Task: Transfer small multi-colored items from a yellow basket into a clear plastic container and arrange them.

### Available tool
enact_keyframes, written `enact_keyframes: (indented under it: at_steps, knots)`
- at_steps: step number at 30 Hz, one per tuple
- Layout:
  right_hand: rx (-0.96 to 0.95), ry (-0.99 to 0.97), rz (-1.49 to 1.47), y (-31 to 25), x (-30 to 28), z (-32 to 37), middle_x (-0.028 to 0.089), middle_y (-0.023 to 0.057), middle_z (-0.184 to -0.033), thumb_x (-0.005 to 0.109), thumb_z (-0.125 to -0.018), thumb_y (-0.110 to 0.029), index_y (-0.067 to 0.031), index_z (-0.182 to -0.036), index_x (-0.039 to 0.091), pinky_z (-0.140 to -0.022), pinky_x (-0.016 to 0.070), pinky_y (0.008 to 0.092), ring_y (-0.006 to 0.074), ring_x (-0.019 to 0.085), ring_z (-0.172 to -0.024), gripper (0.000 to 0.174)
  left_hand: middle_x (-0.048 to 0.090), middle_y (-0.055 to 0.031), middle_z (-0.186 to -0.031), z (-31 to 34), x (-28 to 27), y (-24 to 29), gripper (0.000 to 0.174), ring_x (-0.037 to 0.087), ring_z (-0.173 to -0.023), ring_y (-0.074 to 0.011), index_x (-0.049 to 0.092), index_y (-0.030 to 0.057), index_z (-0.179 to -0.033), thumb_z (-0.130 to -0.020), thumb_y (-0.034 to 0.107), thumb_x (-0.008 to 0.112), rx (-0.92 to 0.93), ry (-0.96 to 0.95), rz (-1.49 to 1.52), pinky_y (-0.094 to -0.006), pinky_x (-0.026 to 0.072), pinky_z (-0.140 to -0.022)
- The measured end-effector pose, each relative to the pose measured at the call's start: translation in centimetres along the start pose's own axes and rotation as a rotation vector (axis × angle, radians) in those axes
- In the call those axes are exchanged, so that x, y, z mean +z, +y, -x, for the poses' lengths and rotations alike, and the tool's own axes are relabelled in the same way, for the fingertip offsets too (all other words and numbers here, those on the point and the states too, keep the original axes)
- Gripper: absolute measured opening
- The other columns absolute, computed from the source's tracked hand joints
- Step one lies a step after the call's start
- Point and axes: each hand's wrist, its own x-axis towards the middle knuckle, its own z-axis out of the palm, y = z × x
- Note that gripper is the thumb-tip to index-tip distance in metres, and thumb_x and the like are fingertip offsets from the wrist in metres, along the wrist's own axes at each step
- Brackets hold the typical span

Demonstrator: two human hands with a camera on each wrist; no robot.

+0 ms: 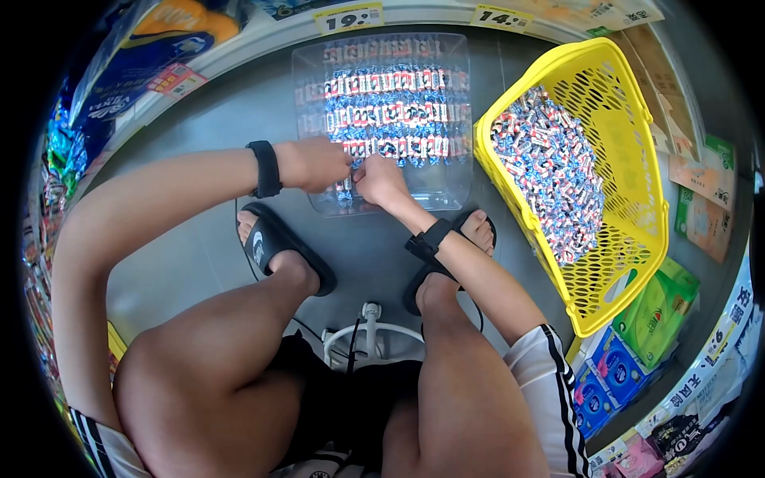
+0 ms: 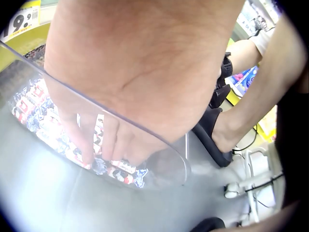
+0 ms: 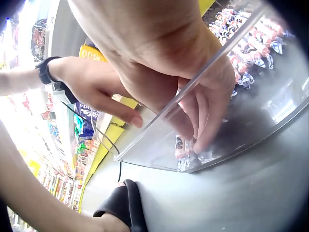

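A clear box (image 1: 382, 199) holds rows of wrapped candies (image 1: 386, 114), with a few more at its near left corner. My left hand (image 1: 317, 163) reaches over the left side; in the left wrist view its fingers (image 2: 111, 137) curl down around a candy (image 2: 98, 130), above others on the bottom. From the near side my right hand (image 1: 380, 182) reaches in beside it. Seen from the right wrist, its fingertips pinch a candy (image 3: 180, 147) low in the box, and the clear wall crosses in front of the fingers. The palms hide part of both grips.
A yellow basket (image 1: 649, 211) with a heap of wrapped candies stands tilted right of the box. Sandalled feet (image 1: 287, 251) are on the floor at the near side. Shelves with packages (image 1: 669, 307) line both sides, and a white stand base (image 1: 370, 323) is between the legs.
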Motion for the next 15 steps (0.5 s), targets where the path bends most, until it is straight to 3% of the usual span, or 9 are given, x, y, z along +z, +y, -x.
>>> enact_keyframes:
  at_steps: [3,5,15]
  knots:
    - [-0.044,-0.004,0.025,0.3,-0.1,0.0,0.08,0.0187,-0.094,0.073,-0.083,0.0,-0.0018,-0.098,0.082,-0.087,0.0609,0.0403,0.0311,0.079,-0.093,0.018,0.073,-0.0088,-0.117,-0.1,-0.1,0.6,0.024,0.071,-0.111,-0.0312,0.078,0.0081,-0.108,-0.086,0.01,0.073,0.018,-0.055,-0.065,-0.0451,0.0583,-0.092]
    - [-0.014,-0.107,-0.066,0.8,0.2,-0.7,0.077,0.024,-0.109,0.074,-0.085,-0.008,-0.0095,-0.097,0.082,-0.096,0.0594,0.0463,0.0407,0.074,-0.107,0.015,0.073,-0.008,-0.117,0.0,0.0,0.5,0.024,0.07,-0.111,-0.0309,0.078,0.0083,-0.109,-0.086,0.011,0.073,0.036,-0.062,-0.106,-0.0446,0.0579,-0.093]
    - [0.012,-0.13,-0.051,0.1,-0.4,0.0,0.078,0.0231,-0.105,0.073,-0.087,-0.013,-0.0097,-0.097,0.083,-0.095,0.0595,0.0473,0.0403,0.075,-0.105,0.015,0.075,-0.0075,-0.118,-0.7,1.0,0.1,0.027,0.07,-0.113,-0.029,0.078,0.0074,-0.112,-0.086,0.014,0.076,0.031,-0.033,0.035,-0.0424,0.0568,-0.094]
